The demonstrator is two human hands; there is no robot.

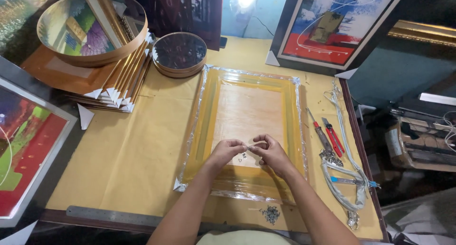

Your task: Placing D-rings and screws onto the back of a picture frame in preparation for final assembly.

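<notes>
While two hands (227, 150) (270, 152) pinch, perhaps, one hanger (248, 147).

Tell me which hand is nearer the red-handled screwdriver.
Right. The right hand sits over the wrapped frame, just left of the screwdriver; the left hand is farther left.

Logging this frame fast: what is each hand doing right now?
Left hand: fingers pinched shut on a small silvery metal fitting over the plastic-wrapped yellow picture frame.
Right hand: pinched shut on the same fitting.
</notes>
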